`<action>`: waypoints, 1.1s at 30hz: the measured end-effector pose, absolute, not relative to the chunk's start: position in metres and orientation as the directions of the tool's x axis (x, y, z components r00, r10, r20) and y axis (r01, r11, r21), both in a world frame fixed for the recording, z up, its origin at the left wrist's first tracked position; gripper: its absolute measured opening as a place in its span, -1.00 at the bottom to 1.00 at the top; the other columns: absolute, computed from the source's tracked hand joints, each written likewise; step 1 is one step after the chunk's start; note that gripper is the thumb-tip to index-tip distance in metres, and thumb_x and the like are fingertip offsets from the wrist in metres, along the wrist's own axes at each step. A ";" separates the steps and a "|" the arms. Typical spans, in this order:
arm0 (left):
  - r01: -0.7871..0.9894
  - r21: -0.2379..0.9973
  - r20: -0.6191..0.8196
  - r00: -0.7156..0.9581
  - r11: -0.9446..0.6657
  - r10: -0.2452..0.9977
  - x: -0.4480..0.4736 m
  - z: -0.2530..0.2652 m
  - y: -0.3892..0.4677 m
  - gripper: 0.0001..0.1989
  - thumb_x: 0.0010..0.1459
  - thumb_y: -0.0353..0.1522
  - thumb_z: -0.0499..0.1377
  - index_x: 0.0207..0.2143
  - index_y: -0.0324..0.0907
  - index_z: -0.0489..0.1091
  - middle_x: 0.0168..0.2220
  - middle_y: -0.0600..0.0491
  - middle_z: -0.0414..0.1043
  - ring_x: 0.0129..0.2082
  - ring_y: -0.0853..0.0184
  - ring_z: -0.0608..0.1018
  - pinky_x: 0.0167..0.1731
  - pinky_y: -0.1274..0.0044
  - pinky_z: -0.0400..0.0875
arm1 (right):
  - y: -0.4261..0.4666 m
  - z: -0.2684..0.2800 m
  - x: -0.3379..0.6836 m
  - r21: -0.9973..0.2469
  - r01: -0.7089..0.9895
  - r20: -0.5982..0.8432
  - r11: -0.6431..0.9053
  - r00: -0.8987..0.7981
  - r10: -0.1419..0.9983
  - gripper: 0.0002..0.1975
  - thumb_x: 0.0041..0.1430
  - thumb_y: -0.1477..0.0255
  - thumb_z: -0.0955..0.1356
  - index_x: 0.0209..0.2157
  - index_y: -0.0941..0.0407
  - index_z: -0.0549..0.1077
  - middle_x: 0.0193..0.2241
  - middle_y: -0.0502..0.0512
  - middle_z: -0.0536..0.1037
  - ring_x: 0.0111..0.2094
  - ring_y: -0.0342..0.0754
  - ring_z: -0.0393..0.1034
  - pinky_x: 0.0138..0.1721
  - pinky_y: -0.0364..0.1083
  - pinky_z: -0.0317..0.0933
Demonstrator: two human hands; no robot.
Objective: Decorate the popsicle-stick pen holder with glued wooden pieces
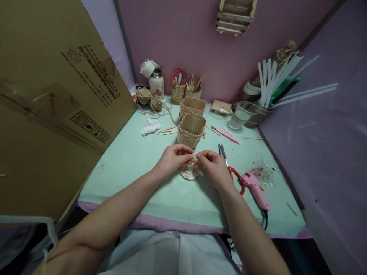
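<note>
My left hand (178, 158) and my right hand (212, 162) meet near the middle of the table, fingers closed in a pinch. Between the fingertips is a small pale, wood-coloured piece (195, 156), too small to name exactly. Just beneath the hands lies a small round clear dish (190, 173) with brownish bits in it, partly covered by the fingers. Right behind the hands stands a square basket (189, 133) with a braided rim, and a second similar basket (191, 105) is behind it. Red-handled scissors (231, 168) lie close beside my right hand.
A pink glue gun (256, 189) rests at the right, by scattered scraps. A pink craft knife (226, 135) and wooden sticks (168, 131) lie farther back. A plastic cup (240, 116), twine balls (145, 96) and a bottle (157, 82) stand behind. A large cardboard box (57, 114) borders the left.
</note>
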State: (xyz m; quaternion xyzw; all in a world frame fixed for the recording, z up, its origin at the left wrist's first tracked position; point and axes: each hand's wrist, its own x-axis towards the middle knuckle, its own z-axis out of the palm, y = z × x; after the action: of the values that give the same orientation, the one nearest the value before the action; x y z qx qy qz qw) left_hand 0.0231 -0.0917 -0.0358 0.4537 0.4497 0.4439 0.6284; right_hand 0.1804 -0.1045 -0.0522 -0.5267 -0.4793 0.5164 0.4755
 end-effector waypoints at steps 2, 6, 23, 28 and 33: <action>-0.148 0.970 -0.166 0.192 0.195 0.967 0.024 -0.036 -0.092 -0.79 -0.13 -0.40 0.34 -0.38 -0.29 0.48 -0.47 0.04 0.52 -0.47 0.40 0.55 -0.35 0.53 0.46 | -0.105 -0.051 0.180 -0.996 0.006 -0.091 -0.091 0.016 0.996 -0.82 -0.03 0.30 0.42 -0.51 0.13 0.47 -0.60 -0.08 0.41 -0.56 -0.19 0.21 -0.48 -0.17 0.07; -0.149 0.968 -0.176 0.176 0.203 0.969 0.025 -0.036 -0.092 -0.80 -0.13 -0.41 0.34 -0.38 -0.29 0.48 -0.47 0.05 0.52 -0.48 0.42 0.54 -0.35 0.54 0.46 | -0.105 -0.050 0.178 -0.995 -0.003 -0.099 -0.099 0.030 0.995 -0.83 -0.04 0.32 0.42 -0.53 0.13 0.46 -0.62 -0.10 0.38 -0.57 -0.20 0.17 -0.49 -0.17 0.05; -0.184 0.945 -0.227 0.223 0.270 0.948 0.023 -0.037 -0.090 -0.83 -0.13 -0.44 0.33 -0.44 -0.28 0.43 -0.53 0.04 0.51 -0.52 0.42 0.55 -0.42 0.58 0.46 | -0.106 -0.053 0.177 -0.991 -0.001 -0.133 -0.133 0.028 0.991 -0.82 -0.04 0.32 0.42 -0.53 0.15 0.44 -0.64 -0.10 0.34 -0.58 -0.20 0.14 -0.51 -0.17 0.00; -0.187 0.927 -0.283 0.226 0.326 0.932 0.023 -0.034 -0.091 -0.84 -0.14 -0.46 0.34 -0.46 -0.30 0.43 -0.53 0.03 0.51 -0.50 0.41 0.56 -0.39 0.57 0.47 | -0.108 -0.052 0.177 -0.987 -0.033 -0.158 -0.158 0.028 0.987 -0.81 -0.06 0.32 0.43 -0.54 0.15 0.45 -0.64 -0.10 0.34 -0.58 -0.21 0.12 -0.53 -0.17 -0.03; -0.178 0.908 -0.335 0.239 0.380 0.912 0.024 -0.031 -0.093 -0.85 -0.12 -0.47 0.33 -0.45 -0.30 0.42 -0.54 0.03 0.50 -0.49 0.42 0.56 -0.40 0.60 0.47 | -0.111 -0.051 0.179 -0.982 -0.077 -0.175 -0.173 0.013 0.985 -0.82 -0.08 0.32 0.43 -0.55 0.15 0.45 -0.65 -0.10 0.34 -0.59 -0.21 0.11 -0.53 -0.17 -0.02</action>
State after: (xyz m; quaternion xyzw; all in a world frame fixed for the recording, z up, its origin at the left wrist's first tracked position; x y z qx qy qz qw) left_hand 0.0237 -0.0926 -0.0314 0.3891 0.4712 0.3983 0.6840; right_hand 0.1794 -0.1113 -0.0508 -0.5274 -0.4303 0.5555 0.4776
